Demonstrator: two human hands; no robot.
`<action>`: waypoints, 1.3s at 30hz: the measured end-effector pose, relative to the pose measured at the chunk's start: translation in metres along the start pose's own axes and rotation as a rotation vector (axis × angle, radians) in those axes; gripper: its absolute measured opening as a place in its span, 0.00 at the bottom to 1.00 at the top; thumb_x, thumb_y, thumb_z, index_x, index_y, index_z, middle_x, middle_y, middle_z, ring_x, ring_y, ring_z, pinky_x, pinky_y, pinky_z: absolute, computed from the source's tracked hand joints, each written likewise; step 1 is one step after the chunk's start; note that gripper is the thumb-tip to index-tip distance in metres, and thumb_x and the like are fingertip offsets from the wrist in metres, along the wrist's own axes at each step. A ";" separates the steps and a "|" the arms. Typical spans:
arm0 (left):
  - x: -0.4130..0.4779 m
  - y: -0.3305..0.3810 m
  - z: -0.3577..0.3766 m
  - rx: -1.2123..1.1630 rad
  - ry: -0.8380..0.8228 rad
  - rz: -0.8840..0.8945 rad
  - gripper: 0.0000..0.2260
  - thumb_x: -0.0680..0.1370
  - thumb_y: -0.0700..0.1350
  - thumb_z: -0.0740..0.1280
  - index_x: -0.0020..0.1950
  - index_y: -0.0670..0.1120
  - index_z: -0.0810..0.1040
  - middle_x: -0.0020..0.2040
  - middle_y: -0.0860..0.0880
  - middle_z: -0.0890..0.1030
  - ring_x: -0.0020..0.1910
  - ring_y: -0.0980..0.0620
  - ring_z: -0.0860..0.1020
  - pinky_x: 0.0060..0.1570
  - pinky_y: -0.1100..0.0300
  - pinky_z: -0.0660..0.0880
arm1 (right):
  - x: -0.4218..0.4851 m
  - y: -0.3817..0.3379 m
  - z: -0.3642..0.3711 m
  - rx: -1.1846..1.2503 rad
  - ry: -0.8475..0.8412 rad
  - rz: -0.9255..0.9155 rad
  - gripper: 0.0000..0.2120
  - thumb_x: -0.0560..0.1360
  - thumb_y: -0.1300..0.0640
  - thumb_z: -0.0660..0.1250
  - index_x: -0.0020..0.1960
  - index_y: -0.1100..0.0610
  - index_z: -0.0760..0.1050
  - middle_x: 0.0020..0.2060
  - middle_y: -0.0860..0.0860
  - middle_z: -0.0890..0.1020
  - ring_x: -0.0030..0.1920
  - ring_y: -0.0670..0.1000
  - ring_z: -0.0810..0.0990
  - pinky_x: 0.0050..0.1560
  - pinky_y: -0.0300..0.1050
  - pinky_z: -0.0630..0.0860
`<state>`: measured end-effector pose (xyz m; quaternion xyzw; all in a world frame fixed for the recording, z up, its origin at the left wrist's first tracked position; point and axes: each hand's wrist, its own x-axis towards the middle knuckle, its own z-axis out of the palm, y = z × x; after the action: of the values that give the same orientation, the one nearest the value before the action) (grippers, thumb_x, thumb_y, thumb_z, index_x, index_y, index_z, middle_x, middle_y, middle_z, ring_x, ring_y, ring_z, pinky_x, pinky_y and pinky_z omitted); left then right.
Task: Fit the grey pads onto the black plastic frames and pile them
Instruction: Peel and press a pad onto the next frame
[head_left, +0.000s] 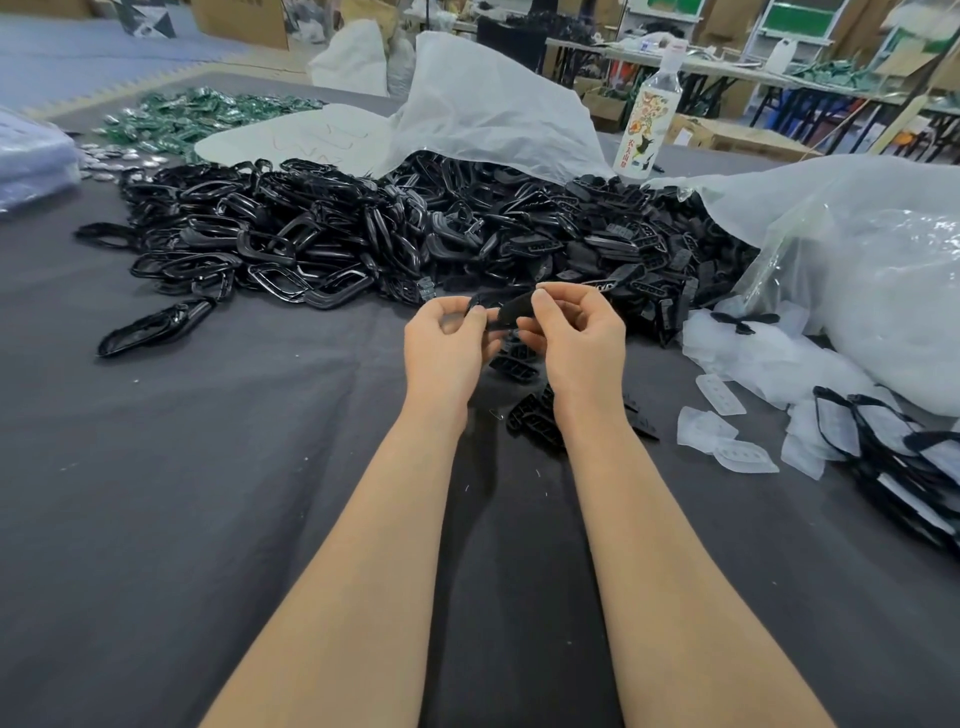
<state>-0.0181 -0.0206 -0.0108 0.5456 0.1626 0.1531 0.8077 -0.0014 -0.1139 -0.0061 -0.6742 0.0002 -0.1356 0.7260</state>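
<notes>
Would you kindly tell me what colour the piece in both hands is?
The piece is black; head view.

A dark grey tablecloth (182, 493) spreads across the foreground, creased and flecked with pale specks. Beyond its far edge, at the upper left, lies an expanse of blue-grey interlocking mats (104, 57), with a brown cardboard box (244, 21) standing behind it and white woven sacks (353, 57) to the right of it. At the upper right, long pale-topped tables (727, 65) on black legs carry clutter, and flat cardboard boxes (743, 137) lie low near them. Green panels (800, 18) in white frames stand at the back. The light is even and soft.
</notes>
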 end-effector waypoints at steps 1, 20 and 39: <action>0.000 0.000 0.001 0.000 -0.003 -0.003 0.06 0.80 0.36 0.64 0.46 0.47 0.73 0.38 0.51 0.81 0.31 0.60 0.81 0.33 0.69 0.78 | 0.000 0.002 0.000 -0.050 0.017 -0.019 0.06 0.77 0.63 0.67 0.43 0.54 0.76 0.41 0.53 0.81 0.33 0.43 0.81 0.37 0.37 0.78; 0.002 -0.002 -0.003 0.127 -0.105 0.057 0.07 0.78 0.38 0.68 0.45 0.49 0.75 0.30 0.55 0.82 0.35 0.59 0.83 0.41 0.64 0.79 | 0.001 0.005 -0.002 -0.309 0.043 -0.142 0.08 0.74 0.61 0.70 0.52 0.56 0.74 0.43 0.48 0.79 0.46 0.47 0.79 0.54 0.46 0.77; 0.001 -0.003 -0.004 0.317 -0.037 0.109 0.12 0.79 0.38 0.65 0.44 0.55 0.70 0.33 0.51 0.77 0.32 0.57 0.81 0.46 0.56 0.81 | 0.027 -0.006 -0.051 -1.051 0.249 0.018 0.18 0.79 0.53 0.61 0.66 0.59 0.72 0.65 0.60 0.73 0.67 0.60 0.69 0.69 0.52 0.64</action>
<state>-0.0185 -0.0179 -0.0156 0.6771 0.1397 0.1591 0.7048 0.0137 -0.1697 -0.0005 -0.9254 0.1600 -0.1899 0.2863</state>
